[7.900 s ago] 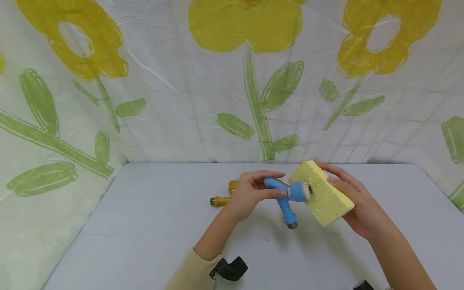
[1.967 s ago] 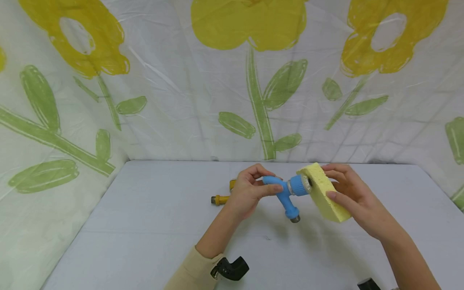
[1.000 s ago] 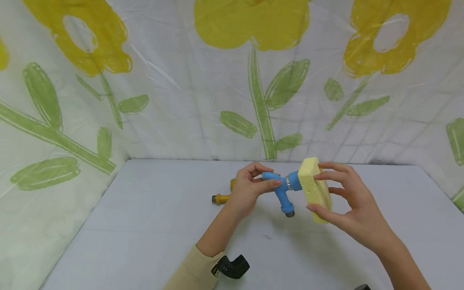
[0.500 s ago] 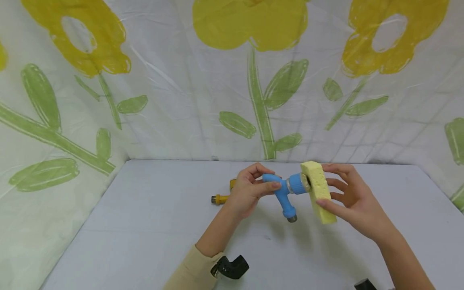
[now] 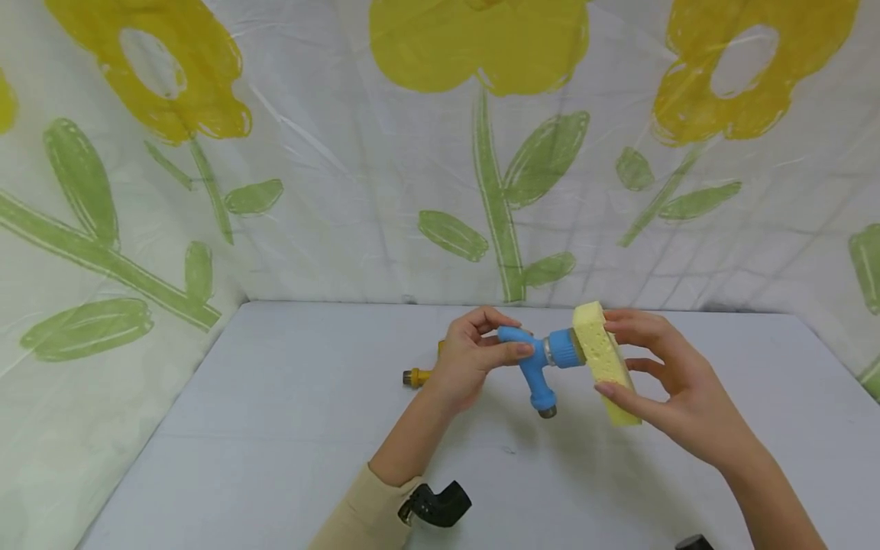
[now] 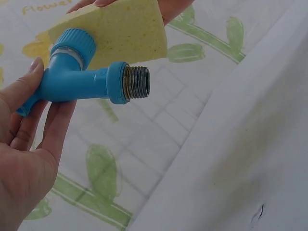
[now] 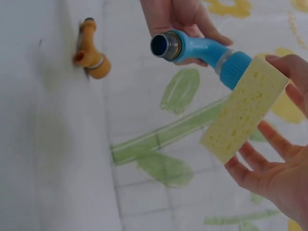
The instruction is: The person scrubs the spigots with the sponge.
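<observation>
Blue tap [image 5: 535,365] pinched between left fingers [image 5: 510,353], touching yellow sponge [image 5: 605,360].

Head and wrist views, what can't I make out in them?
Head view: most of the orange-yellow plastic tap, behind the left hand.
Head view: the wide end face of the blue T-shaped plastic tap, hidden by the yellow porous sponge block.
Right wrist view: part of the right hand, cut off by the right edge.

Room down the left edge of the desk [image 5: 261,420]! Orange tap [image 7: 88,52] blocks toward the back; blue tap [image 5: 536,373] and sponge [image 5: 605,359] mid-air.
</observation>
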`<state>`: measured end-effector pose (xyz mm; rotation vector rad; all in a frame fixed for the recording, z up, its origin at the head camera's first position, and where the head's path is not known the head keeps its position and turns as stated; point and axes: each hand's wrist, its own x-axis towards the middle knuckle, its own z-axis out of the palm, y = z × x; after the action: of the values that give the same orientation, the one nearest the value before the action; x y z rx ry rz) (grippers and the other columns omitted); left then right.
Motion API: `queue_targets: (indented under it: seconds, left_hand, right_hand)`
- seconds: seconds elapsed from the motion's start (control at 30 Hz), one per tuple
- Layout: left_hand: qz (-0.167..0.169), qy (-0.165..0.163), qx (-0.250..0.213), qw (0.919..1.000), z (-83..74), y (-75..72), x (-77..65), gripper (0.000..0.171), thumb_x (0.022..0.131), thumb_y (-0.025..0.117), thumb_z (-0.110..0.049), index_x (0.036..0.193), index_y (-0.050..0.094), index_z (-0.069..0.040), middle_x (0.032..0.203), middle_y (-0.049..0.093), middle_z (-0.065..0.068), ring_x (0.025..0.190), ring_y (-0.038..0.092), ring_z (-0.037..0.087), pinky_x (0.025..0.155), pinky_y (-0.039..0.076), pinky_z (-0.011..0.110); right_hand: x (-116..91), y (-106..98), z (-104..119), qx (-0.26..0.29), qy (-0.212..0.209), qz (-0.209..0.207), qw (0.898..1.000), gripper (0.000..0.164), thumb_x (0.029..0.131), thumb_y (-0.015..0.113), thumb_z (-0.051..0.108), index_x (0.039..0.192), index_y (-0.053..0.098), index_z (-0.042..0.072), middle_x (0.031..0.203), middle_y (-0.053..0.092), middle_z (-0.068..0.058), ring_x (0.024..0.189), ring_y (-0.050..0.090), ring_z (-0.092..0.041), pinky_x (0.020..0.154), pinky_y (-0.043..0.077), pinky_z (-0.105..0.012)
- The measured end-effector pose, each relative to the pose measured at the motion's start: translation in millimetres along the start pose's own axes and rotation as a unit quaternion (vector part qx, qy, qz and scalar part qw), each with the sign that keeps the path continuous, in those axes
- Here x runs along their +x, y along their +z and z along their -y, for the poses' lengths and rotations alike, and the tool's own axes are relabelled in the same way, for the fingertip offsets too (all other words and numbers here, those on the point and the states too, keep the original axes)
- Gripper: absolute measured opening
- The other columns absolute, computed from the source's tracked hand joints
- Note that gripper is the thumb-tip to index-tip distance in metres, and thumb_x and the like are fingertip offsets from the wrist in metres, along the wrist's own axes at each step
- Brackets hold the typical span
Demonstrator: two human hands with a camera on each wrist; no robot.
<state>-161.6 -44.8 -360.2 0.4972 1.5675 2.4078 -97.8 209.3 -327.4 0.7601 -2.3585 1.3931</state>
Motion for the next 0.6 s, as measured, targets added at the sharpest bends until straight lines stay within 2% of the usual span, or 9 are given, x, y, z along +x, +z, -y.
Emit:
queue_targets:
  seconds: [0.17,0.3,0.4,0.5,0.6]
  left_hand:
    - [0.013,-0.015,0.005,0.9998,2.4,1.0,0.5,0.04,0.091,0.063,0.022,0.091,0.069,-0.018,0.096,0.066,-0.003,0.077,0.07,0.007,0.079,0.064,0.026]
    - [0.007,-0.023,0.022,0.9995,4.7,2.8,0.8,0.024,0.091,0.067,0.019,0.105,0.072,0.0,0.098,0.066,-0.002,0.079,0.07,0.007,0.083,0.065,0.03]
    - [-0.006,-0.027,0.032,0.9991,4.8,3.7,0.8,0.03,0.091,0.07,0.016,0.12,0.068,0.013,0.097,0.069,-0.003,0.081,0.071,0.007,0.089,0.065,0.036]
    - [-0.016,-0.03,0.03,0.999,4.5,4.8,1.1,0.034,0.092,0.07,0.014,0.125,0.065,0.017,0.097,0.071,-0.003,0.083,0.072,0.007,0.091,0.065,0.037]
    - [-0.005,-0.034,0.018,0.9992,4.4,5.3,1.1,0.029,0.096,0.066,0.013,0.124,0.063,0.019,0.099,0.07,-0.002,0.083,0.07,0.008,0.087,0.065,0.034]
  right_hand:
    - [1.2,0.2,0.0,0.002,0.017,-0.009,1.0,0.073,0.08,0.077,-0.023,0.145,0.055,0.003,0.15,0.055,0.0,0.124,0.057,-0.013,0.09,0.053,-0.013]
    - [0.5,2.9,2.1,0.005,0.013,-0.023,1.0,0.072,0.078,0.078,-0.024,0.142,0.057,0.001,0.15,0.055,-0.002,0.132,0.054,-0.013,0.091,0.051,-0.013]
    - [0.0,3.6,3.0,0.007,-0.001,-0.023,1.0,0.073,0.075,0.08,-0.025,0.14,0.058,0.0,0.15,0.055,-0.004,0.136,0.051,-0.013,0.09,0.051,-0.013]
    - [0.1,3.0,2.7,0.01,-0.01,-0.02,1.0,0.076,0.073,0.08,-0.027,0.141,0.058,-0.001,0.15,0.055,-0.005,0.135,0.053,-0.013,0.089,0.052,-0.013]
    - [0.1,2.1,1.8,0.017,-0.004,-0.022,1.0,0.074,0.074,0.078,-0.028,0.14,0.058,-0.001,0.15,0.055,-0.004,0.135,0.053,-0.012,0.09,0.052,-0.012]
